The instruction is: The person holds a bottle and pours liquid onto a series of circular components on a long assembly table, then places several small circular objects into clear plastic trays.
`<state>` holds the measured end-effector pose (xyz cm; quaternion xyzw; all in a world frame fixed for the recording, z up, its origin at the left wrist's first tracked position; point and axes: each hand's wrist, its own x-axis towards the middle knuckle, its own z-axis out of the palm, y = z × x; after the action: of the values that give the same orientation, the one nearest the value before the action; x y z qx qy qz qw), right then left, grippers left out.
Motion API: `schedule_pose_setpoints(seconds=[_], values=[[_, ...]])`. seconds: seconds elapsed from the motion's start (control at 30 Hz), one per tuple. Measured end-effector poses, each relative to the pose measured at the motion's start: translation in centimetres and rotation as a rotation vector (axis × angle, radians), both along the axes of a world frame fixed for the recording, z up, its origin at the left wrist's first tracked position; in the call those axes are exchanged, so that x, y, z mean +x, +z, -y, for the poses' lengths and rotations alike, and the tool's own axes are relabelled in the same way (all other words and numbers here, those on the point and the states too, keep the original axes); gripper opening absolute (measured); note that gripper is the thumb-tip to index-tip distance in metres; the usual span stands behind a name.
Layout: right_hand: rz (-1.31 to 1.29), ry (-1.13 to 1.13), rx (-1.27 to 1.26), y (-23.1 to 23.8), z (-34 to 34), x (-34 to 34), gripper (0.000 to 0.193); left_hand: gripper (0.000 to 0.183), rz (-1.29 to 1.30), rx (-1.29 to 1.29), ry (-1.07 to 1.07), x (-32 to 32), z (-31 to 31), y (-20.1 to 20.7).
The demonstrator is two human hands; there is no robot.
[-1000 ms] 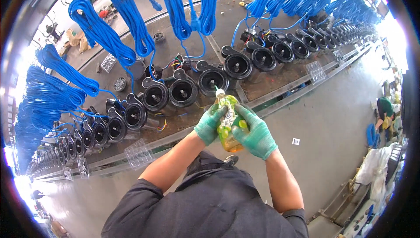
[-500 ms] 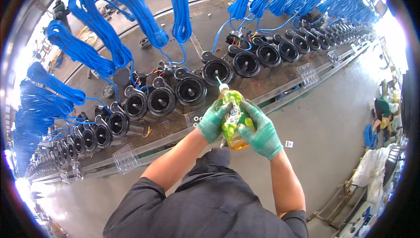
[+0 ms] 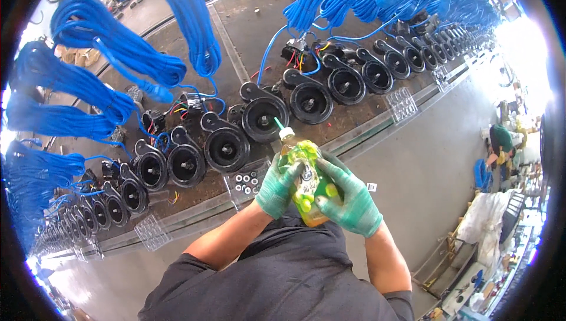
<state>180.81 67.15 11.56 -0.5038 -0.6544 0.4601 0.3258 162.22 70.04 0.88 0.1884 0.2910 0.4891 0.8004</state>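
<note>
While the plastic squeeze bottle is held at the centre of the frame, its white cap and thin green nozzle are tilted toward the upper left. Its left side is clasped by the gloved left hand, the thumb laid over the front; its right side is gripped by the gloved right hand, the fingers curled around it. The nozzle is pointed at the mouth of a black volute housing just above; whether the two touch cannot be made out. A modest weight is to be expected, and the walls are probably thin, yielding and slick if wet, best held at mid-body with even pressure and the slender nozzle spared.

The worktop is crossed by a curved row of similar housings, by whose rims sideways movement may be hampered. Left of the left hand, a clear tray of washers is set where it could be knocked. Across the upper frame, blue cable bundles are hung, and loose coloured wires are crowded behind the row.
</note>
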Motion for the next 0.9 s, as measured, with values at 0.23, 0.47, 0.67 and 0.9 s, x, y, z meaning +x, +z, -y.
schedule_pose_setpoints(seconds=[0.23,0.47,0.67,0.9], values=[[0.013,-0.177,-0.026,0.6,0.3,4.0,0.067,0.049,0.099,0.008,-0.152,5.6,-3.1,0.7],[-0.068,-0.138,-0.168,-1.3,-1.9,7.0,0.067,0.048,0.015,-0.023,-0.026,8.1,-3.6,-2.1],[-0.102,-0.045,-0.127,-1.5,-2.9,9.8,0.069,0.051,-0.067,-0.034,0.008,9.6,-3.5,-0.6],[-0.04,-0.065,-0.01,-0.8,-4.3,15.0,0.068,0.057,0.036,0.002,-0.015,15.4,-5.5,2.4]])
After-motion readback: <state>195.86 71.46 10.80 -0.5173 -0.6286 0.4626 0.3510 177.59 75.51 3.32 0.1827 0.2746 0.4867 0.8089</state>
